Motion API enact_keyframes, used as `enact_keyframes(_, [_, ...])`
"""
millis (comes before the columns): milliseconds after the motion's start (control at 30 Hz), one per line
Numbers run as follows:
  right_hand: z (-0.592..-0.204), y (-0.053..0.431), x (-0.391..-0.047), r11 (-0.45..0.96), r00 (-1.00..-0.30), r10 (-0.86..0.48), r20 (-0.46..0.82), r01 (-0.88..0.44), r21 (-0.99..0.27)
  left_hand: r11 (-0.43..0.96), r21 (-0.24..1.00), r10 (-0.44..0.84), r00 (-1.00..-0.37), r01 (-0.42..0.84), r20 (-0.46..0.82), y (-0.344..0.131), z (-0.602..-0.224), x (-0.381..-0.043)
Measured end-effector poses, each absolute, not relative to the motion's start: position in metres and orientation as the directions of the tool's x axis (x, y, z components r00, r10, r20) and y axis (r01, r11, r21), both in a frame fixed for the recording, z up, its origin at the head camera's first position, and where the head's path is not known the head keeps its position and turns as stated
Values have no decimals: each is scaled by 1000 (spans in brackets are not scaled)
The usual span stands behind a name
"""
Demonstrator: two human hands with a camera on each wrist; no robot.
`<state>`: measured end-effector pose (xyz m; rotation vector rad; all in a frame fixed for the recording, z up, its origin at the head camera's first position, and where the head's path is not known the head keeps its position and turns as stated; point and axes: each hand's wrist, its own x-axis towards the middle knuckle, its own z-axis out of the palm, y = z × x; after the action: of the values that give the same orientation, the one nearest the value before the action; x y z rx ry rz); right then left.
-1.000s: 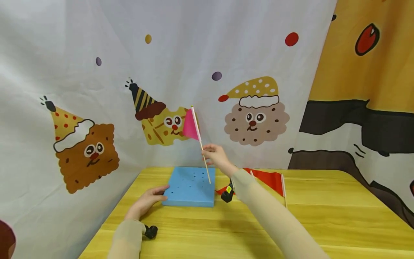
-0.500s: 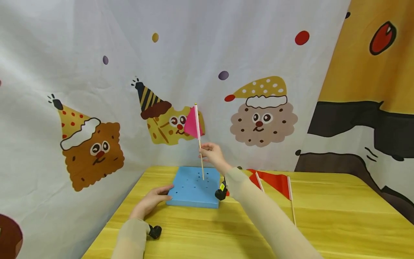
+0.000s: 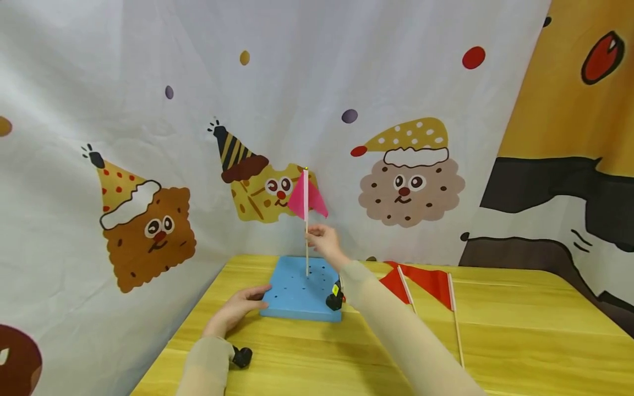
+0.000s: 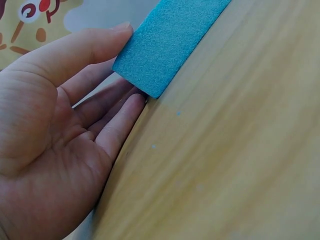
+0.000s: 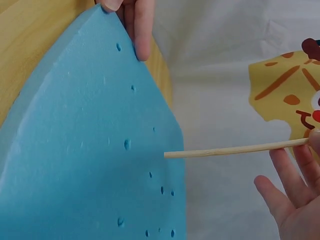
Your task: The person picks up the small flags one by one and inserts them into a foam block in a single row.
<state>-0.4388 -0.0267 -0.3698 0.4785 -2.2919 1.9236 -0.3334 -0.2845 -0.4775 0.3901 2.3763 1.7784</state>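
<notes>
My right hand [image 3: 326, 243] pinches the thin wooden stick of a pink pennant flag [image 3: 299, 199], held upright over a blue foam board [image 3: 292, 301] with small holes. In the right wrist view the stick's bare lower end [image 5: 172, 154] overlaps the board among the holes. The other fingers of that hand are spread away from the stick. My left hand [image 3: 236, 311] rests at the board's near left corner. In the left wrist view its thumb touches the upper edge of the board [image 4: 160, 47], and its fingers lie along the side, partly hidden behind it.
Two red pennant flags on sticks lie on the wooden table [image 3: 515, 319] right of the board: one red flag [image 3: 394, 286] partly behind my right sleeve, another red flag [image 3: 430, 287] farther right. A white cloth [image 3: 317, 66] with cartoon cookies hangs behind the table.
The pink flag's stick has gone from tilted to upright, and its lower end has moved left over the board. The left hand stays at the corner. The head view has turned slightly left.
</notes>
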Motion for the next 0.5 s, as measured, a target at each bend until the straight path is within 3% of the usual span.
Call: enact_keyframes(500, [-374,-48,-432,99,-932,-212,293,-319,-943,256,962,284,-959,98,23,-283,-477,-334])
